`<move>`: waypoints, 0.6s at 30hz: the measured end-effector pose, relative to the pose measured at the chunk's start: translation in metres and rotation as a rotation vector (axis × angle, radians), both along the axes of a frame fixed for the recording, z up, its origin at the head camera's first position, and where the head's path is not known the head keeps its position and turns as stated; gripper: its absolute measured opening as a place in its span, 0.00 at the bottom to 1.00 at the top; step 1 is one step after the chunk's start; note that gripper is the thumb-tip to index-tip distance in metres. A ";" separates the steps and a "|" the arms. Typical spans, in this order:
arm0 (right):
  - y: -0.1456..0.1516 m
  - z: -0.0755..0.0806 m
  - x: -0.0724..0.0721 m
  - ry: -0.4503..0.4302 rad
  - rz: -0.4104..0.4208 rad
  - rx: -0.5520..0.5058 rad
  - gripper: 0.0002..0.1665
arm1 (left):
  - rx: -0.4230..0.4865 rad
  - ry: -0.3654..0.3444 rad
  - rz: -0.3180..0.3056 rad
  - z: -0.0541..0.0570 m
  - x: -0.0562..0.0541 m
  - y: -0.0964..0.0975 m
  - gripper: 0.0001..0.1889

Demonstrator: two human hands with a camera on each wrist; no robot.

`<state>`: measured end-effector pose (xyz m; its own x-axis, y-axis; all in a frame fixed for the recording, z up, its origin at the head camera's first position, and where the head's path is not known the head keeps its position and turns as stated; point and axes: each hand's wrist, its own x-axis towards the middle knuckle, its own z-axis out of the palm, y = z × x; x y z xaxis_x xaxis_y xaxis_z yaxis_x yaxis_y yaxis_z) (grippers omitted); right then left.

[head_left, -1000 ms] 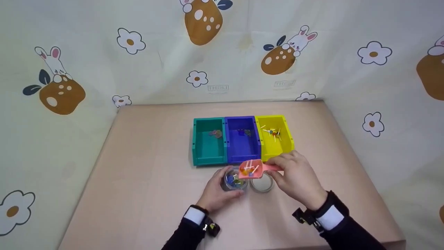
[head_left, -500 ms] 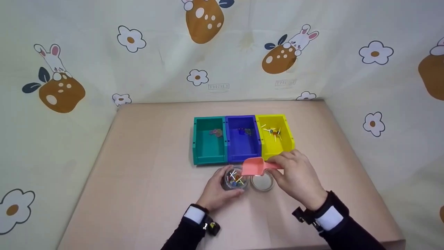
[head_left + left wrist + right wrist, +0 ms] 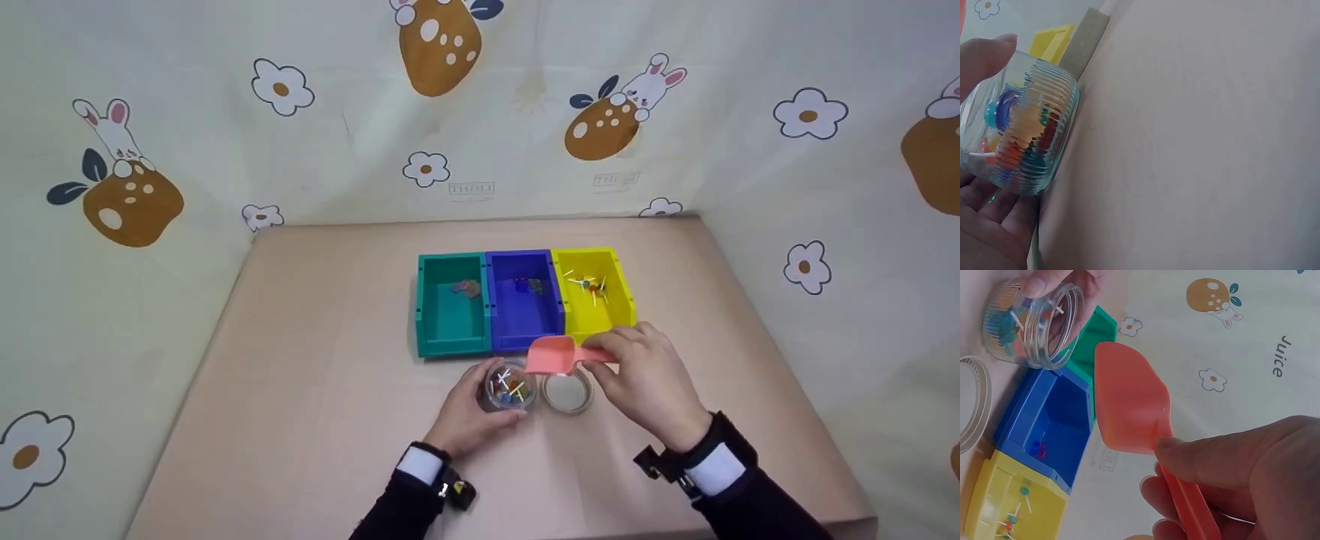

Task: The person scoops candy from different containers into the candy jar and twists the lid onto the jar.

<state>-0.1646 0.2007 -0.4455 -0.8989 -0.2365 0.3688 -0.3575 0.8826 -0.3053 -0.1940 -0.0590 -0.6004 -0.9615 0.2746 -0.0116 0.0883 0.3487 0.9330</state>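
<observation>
A clear ribbed jar (image 3: 1027, 124) stands on the table, holding colourful small pieces and white-stemmed pins. My left hand (image 3: 469, 416) grips the jar around its side, thumb on one side and fingers on the other. My right hand (image 3: 649, 379) pinches the handle of a coral-pink scoop (image 3: 553, 355). The scoop's bowl (image 3: 1129, 396) holds nothing and hangs just above and to the right of the jar's open mouth. Beside the jar on the table lies a round lid (image 3: 567, 409), partly under the scoop in the head view.
Behind the hands stand three joined bins: green (image 3: 453, 341), blue (image 3: 525, 330) and yellow (image 3: 589, 326). Pinkish pieces lie in the green bin, small dark pieces in the blue one, white-stemmed pins in the yellow one. A patterned cloth wall (image 3: 337, 150) borders the table's back.
The scoop's load of pins and coloured pieces dropped into the jar between the first and second frames. Since then the right hand has lifted the scoop slightly away to the right.
</observation>
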 end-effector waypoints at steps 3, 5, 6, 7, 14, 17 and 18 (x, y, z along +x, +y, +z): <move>0.002 -0.002 -0.002 0.014 -0.001 -0.008 0.14 | 0.011 0.002 0.000 0.000 0.000 0.000 0.51; 0.004 -0.003 -0.003 0.019 -0.002 -0.014 0.14 | 0.013 0.000 0.001 -0.001 -0.001 0.000 0.51; 0.004 -0.003 -0.004 0.020 -0.003 -0.016 0.14 | 0.014 0.000 0.001 -0.001 -0.001 0.000 0.51; 0.005 -0.004 -0.005 0.021 -0.005 -0.018 0.14 | 0.013 0.001 0.001 -0.001 -0.001 0.000 0.51; 0.011 -0.005 -0.011 0.001 -0.034 -0.037 0.14 | 0.011 0.001 0.002 -0.001 0.000 0.000 0.51; 0.014 -0.005 -0.016 -0.019 -0.061 -0.066 0.14 | 0.004 0.003 0.001 -0.002 -0.001 0.000 0.51; 0.016 -0.005 -0.019 -0.027 -0.073 -0.079 0.15 | 0.003 0.004 0.001 -0.002 -0.001 0.000 0.51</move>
